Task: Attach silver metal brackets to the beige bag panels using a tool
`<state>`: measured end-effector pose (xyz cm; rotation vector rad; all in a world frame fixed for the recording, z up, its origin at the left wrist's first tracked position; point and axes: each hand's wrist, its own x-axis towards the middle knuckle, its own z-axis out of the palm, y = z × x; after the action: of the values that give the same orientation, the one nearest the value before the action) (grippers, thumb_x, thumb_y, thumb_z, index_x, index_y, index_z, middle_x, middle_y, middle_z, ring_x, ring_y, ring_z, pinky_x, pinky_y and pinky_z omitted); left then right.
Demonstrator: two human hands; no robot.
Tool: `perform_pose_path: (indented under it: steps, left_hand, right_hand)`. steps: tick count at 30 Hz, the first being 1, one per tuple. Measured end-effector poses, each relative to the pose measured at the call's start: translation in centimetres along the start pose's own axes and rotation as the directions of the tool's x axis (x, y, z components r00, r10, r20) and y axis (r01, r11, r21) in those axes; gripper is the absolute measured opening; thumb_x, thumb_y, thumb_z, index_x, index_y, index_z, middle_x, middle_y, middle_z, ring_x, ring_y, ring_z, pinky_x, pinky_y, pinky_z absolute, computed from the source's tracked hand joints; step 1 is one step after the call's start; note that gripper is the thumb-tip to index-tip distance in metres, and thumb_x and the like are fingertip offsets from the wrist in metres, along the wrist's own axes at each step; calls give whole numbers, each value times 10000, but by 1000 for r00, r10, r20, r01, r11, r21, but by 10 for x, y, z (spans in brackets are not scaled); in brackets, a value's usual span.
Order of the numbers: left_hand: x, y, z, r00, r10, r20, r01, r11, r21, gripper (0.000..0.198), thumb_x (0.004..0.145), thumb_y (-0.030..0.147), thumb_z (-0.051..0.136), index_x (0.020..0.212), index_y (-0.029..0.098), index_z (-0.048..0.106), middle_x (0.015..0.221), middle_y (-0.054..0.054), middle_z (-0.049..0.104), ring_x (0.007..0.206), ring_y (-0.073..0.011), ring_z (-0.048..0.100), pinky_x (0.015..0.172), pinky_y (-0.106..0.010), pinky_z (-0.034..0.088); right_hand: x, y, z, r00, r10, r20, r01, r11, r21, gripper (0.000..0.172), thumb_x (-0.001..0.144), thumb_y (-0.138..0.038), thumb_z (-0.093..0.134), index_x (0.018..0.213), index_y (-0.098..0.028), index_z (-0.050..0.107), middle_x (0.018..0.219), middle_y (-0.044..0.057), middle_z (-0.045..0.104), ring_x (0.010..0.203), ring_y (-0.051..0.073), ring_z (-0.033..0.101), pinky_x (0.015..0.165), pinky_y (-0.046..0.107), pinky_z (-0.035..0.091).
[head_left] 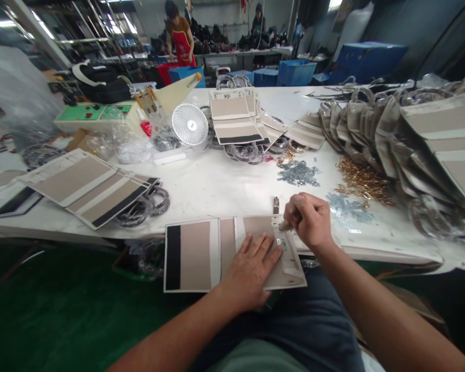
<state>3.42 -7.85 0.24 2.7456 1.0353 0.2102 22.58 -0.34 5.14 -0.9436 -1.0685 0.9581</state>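
A flat beige, white and black bag panel (pixel 201 256) lies across the table's front edge and over my lap. My left hand (pixel 251 271) rests flat on it with the fingers stretched out, holding it down. My right hand (pixel 308 219) is closed in a pinch just above the panel's upper right part. It grips a small light tool or part that I cannot make out. Its tip meets a small metal fitting (pixel 281 243) on the panel. A small dark metal piece (pixel 276 205) stands on the table just beyond.
Striped panels (pixel 85 186) lie at the left and more panels (pixel 232 116) at the back. A white fan (pixel 189 125) stands mid-table. Silver parts (pixel 297 173) and gold parts (pixel 362 181) are scattered at the right beside stacked bags (pixel 422 134). A person in a red apron (pixel 181 39) works far behind.
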Motion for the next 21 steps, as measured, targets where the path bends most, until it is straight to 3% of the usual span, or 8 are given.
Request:
perform_pose_path:
  steps: [4,7,12,16,21]
  left_hand:
    - [4,-3,-6,999,28,26,-28,1000,14,903,866,517,680,1615,173,310,1699,-184,286,1584,-360,214,1305,-561,43]
    - [6,-2,-12,997,40,60,-43,998,44,942,831,529,730,1616,222,310,1687,-197,295,1570,-383,237,1287,-590,93]
    - [12,1,-21,995,35,98,-43,996,76,939,807,530,752,1598,229,343,1679,-187,303,1541,-396,266,1260,-596,174]
    - [15,2,-24,992,51,114,-60,995,79,931,806,506,750,1595,220,347,1730,-135,206,1529,-401,260,1239,-602,224]
    - [17,-2,-22,988,78,134,-88,994,71,939,795,508,764,1588,206,360,1706,-149,271,1521,-408,265,1241,-620,210]
  right_hand:
    - [-20,-4,-15,998,26,-56,-16,987,163,410,926,-336,670,569,-210,514,480,-61,404,386,92,398,408,249,370]
    - [-25,-7,-17,996,27,-91,-4,969,246,382,917,-309,662,575,-202,529,480,-69,384,366,83,361,402,253,374]
    - [-25,-6,-17,996,26,-88,-3,967,254,377,901,-309,673,568,-198,539,484,-62,399,366,87,375,402,259,376]
    - [-24,-6,-20,991,63,-115,-28,958,284,374,879,-320,668,559,-203,514,474,-71,373,351,85,352,398,266,360]
    - [-21,-6,-23,981,121,-149,-70,948,310,350,847,-322,658,551,-200,515,451,-74,352,343,82,327,393,266,338]
